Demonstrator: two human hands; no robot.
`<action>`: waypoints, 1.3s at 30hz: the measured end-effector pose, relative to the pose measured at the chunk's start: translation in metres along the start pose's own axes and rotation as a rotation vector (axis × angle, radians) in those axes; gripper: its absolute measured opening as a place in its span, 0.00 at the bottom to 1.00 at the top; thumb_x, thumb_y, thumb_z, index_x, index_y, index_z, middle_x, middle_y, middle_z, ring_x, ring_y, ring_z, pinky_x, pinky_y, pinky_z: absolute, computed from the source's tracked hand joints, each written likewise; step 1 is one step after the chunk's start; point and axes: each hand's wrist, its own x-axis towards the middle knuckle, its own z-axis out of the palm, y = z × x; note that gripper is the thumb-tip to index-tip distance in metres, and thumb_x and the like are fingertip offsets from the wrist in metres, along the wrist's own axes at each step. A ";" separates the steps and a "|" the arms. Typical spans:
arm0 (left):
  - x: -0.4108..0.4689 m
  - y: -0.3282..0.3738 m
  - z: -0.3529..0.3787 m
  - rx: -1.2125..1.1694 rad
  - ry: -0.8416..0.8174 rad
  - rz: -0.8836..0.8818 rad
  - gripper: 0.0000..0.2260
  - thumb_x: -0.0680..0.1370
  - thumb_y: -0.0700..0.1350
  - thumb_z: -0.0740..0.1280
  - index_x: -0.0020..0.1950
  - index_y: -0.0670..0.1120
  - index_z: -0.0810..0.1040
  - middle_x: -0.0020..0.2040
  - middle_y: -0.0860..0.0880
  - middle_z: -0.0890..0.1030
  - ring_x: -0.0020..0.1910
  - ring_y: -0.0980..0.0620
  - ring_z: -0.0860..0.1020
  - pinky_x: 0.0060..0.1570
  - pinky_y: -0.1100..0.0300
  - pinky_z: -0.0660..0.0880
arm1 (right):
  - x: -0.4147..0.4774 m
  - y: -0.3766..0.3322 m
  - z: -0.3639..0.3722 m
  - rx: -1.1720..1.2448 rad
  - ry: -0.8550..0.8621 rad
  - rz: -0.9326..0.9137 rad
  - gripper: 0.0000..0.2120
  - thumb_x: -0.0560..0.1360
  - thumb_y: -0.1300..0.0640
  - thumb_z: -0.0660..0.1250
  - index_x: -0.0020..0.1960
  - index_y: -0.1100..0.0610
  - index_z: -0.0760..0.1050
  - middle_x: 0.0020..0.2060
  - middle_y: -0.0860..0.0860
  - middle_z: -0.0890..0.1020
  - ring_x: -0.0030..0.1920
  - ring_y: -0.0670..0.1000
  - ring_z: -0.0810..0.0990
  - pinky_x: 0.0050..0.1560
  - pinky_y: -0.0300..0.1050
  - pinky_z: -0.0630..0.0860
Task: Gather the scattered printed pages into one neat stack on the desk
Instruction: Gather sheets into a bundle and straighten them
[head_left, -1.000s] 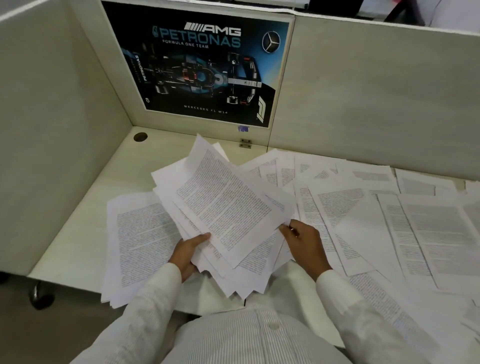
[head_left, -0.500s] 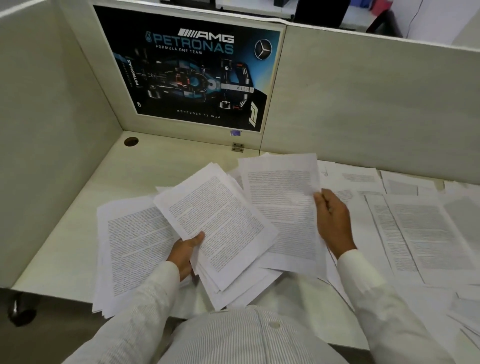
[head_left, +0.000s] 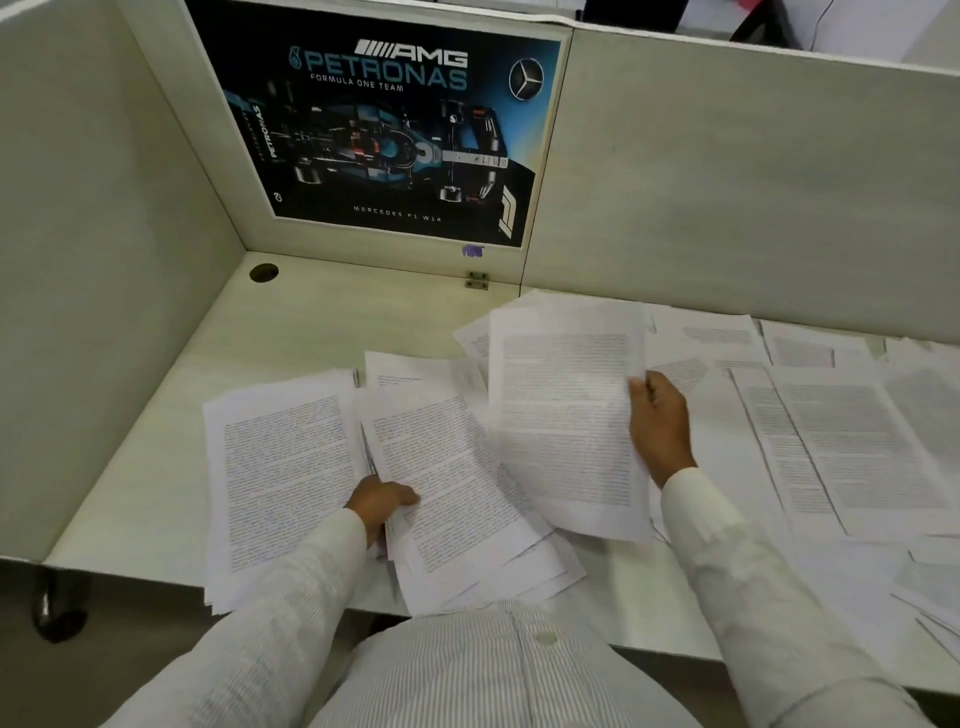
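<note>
The right hand (head_left: 660, 426) pinches the right edge of a lifted page (head_left: 566, 415), thumb on the printed face and fingers curled behind it, holding the sheet raised off the desk (head_left: 322, 322). The left hand (head_left: 382, 501) grips the near-left edge of a fanned bundle (head_left: 452, 483), thumb on top, its sheets askew. Just left of it lies a squarer stack (head_left: 280, 478); to the right, scattered pages (head_left: 852, 447) overlap across the desk. This looks like the collecting step, far from done. Next, the lifted page needs laying onto the bundle and the edges squaring.
</note>
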 end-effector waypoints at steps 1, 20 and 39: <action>-0.002 0.001 0.001 0.011 -0.004 -0.010 0.17 0.72 0.32 0.72 0.61 0.36 0.79 0.56 0.37 0.82 0.56 0.36 0.80 0.59 0.36 0.75 | -0.002 0.003 0.008 -0.025 -0.042 0.006 0.10 0.83 0.56 0.59 0.47 0.58 0.75 0.41 0.51 0.80 0.43 0.49 0.77 0.44 0.44 0.73; -0.016 -0.002 0.005 0.004 0.018 -0.062 0.11 0.76 0.37 0.69 0.58 0.38 0.80 0.54 0.37 0.83 0.53 0.37 0.82 0.56 0.37 0.78 | -0.019 0.008 0.053 -0.085 -0.163 0.057 0.11 0.82 0.54 0.61 0.50 0.59 0.79 0.45 0.56 0.82 0.44 0.52 0.78 0.45 0.44 0.73; -0.031 0.000 0.010 -0.115 0.044 -0.033 0.11 0.81 0.47 0.66 0.54 0.41 0.81 0.50 0.39 0.84 0.45 0.42 0.82 0.37 0.55 0.80 | -0.032 0.030 0.076 -0.224 -0.328 0.148 0.09 0.81 0.56 0.62 0.57 0.58 0.77 0.47 0.51 0.80 0.45 0.50 0.77 0.42 0.39 0.69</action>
